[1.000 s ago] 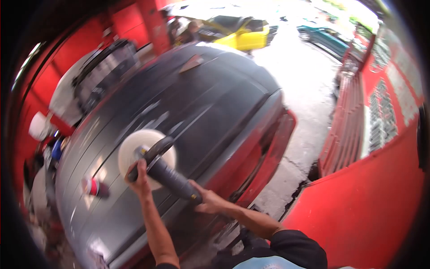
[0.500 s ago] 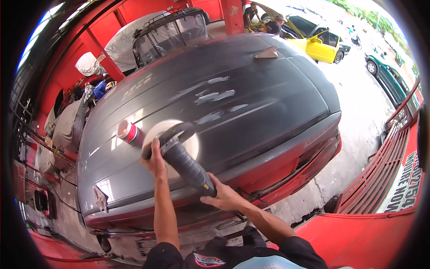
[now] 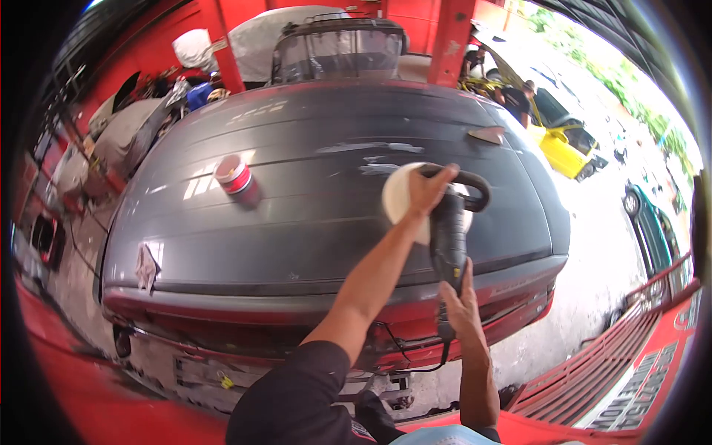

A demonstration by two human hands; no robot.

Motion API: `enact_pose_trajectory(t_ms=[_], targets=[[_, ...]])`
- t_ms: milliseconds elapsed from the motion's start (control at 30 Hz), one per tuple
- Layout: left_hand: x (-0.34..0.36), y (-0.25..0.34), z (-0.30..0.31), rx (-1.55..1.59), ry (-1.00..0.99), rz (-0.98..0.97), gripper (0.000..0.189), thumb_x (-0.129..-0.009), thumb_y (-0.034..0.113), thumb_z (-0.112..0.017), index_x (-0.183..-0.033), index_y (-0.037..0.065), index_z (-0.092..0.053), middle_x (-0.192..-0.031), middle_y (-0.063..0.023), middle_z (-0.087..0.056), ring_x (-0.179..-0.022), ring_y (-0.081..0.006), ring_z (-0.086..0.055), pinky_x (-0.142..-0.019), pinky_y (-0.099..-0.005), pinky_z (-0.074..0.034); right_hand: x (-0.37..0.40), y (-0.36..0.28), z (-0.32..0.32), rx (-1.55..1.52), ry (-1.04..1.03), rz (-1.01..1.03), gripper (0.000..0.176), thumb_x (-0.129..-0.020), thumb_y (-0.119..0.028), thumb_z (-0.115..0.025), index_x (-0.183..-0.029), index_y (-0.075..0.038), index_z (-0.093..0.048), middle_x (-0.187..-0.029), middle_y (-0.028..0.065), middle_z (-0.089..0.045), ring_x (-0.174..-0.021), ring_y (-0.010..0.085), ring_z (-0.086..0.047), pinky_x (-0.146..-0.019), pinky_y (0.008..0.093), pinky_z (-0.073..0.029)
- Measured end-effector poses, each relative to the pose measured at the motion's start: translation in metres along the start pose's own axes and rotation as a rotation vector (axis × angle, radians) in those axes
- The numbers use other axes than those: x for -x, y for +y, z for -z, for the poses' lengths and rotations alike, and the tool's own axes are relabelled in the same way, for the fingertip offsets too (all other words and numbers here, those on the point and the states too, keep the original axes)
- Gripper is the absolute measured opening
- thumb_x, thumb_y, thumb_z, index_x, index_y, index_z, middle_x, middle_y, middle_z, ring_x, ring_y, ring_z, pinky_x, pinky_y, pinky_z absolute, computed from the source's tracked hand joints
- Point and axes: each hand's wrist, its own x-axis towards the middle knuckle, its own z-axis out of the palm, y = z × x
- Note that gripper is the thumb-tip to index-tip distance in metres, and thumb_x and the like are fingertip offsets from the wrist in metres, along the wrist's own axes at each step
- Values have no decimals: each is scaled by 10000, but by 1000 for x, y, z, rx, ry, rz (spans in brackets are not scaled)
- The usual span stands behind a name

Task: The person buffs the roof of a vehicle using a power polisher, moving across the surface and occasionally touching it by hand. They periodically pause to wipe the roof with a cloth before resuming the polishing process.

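Note:
A black car polisher (image 3: 449, 233) with a pale round pad (image 3: 404, 202) lies over the rear right part of the dark grey car roof (image 3: 311, 230). My left hand (image 3: 429, 191) is wrapped round its loop handle near the pad. Lower down, my right hand (image 3: 461, 302) grips the polisher's body, and a cord hangs from its end. White streaks of compound (image 3: 380, 167) mark the roof just beyond the pad. To the left stands a red and white tub (image 3: 233, 174) on the roof.
A crumpled cloth (image 3: 146, 267) rests at the roof's near left edge. A fin antenna (image 3: 487, 134) rises at the far right. Behind stand a covered vehicle and a dark jeep (image 3: 337, 52). Near a yellow car (image 3: 565, 148) a person (image 3: 515, 101) bends over. Red railings (image 3: 586, 371) run along the right.
Both hands have carried the polisher to the right across the roof, and its pad now overlaps the area by the white streaks. My view has turned as well.

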Motion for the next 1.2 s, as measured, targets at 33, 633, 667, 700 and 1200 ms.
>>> enact_pose_trajectory(t_ms=[33, 633, 667, 700, 1200], targets=[[-2, -2, -11, 7, -26, 1, 423, -779, 386, -789, -686, -21, -722, -602, -26, -642, -574, -97, -583, -545, -312, -472, -9, 11, 12, 17, -22, 5, 847, -972, -156, -597, -1602, -72, -36, -901, 54, -607, -636, 113, -550, -563, 289, -494], [12, 32, 122, 33, 149, -6, 270, -802, 273, -831, -764, 20, -748, -689, 14, -661, -617, -73, -581, -549, -266, -451, 9, -7, -77, 112, -168, -32, 859, -962, -149, -605, -1613, -161, -45, -819, 30, -575, -557, 100, -539, -488, 274, -475], [18, 44, 140, 24, 187, -6, 251, -806, 258, -831, -801, 18, -758, -724, 10, -675, -648, -78, -593, -568, -260, -459, 11, -7, -90, 110, -160, -37, 859, -962, -149, -605, -1613, -161, -45, -819, 30, -575, -557, 100, -539, -488, 274, -475], [22, 51, 156, 32, 218, -15, 256, -809, 260, -829, -829, 13, -761, -756, -2, -686, -675, -86, -606, -594, -260, -473, 12, -7, -103, 134, -208, -41, 870, -961, -160, -609, -1613, -165, -32, -797, 31, -578, -553, 101, -541, -489, 275, -477], [39, 81, 348, -149, 649, -89, 272, -798, 287, -837, -840, 44, -721, -709, 41, -574, -585, -40, -452, -536, -233, -342, 6, 7, -215, 214, -612, 116, 889, -952, -365, -582, -1599, -117, -25, -841, 260, -659, -768, 405, -666, -776, 418, -503]])
